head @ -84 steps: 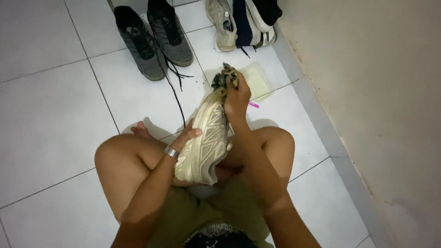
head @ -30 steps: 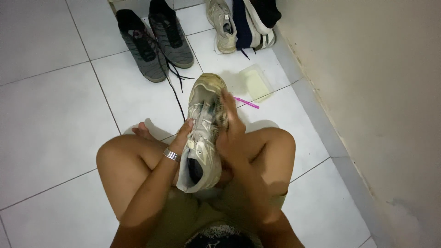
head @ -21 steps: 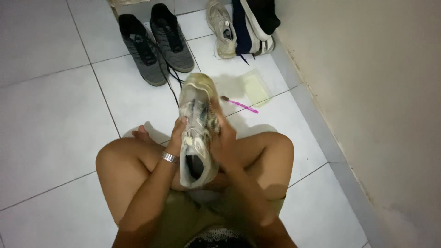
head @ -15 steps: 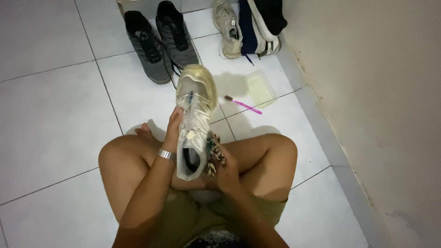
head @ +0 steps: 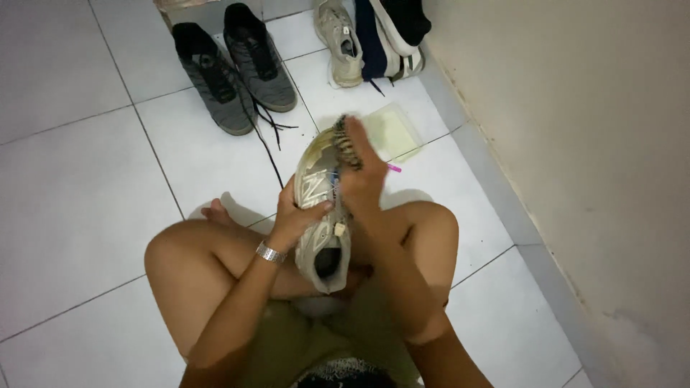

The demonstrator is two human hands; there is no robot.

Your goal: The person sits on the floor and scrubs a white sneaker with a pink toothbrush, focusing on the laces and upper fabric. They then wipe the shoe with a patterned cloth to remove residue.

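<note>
the left hand [head: 293, 215] is wrapped around the side of a pale sneaker [head: 320, 208], thumb across the upper and fingers closed behind it, so the shoe is firmly held just above the crossed legs. the right hand [head: 363, 179] is closed on a striped rag [head: 347, 142] and presses it against the sneaker's toe, on the far side from the left hand's hold. the sneaker's dark opening [head: 327, 262] sits below the left hand's hold, facing the person; whether anything lies inside cannot be told. its long axis runs away from the person, toe pointing up and forward toward the other shoes, heel down at the lap.

just beyond the rag lies a flat pale green pad [head: 392, 131] on the floor, with a pink stick [head: 393, 168] poking out beside the right hand. further out from the grip stand two grey sneakers [head: 233, 68] side by side, black laces trailing toward the held shoe, and past them a beige shoe [head: 343, 39] next to a dark blue shoe with stripes [head: 384, 43].

the floor [head: 79, 187] is white tile with grey joints. a plain beige wall [head: 575, 129] runs along the right hand's side.
</note>
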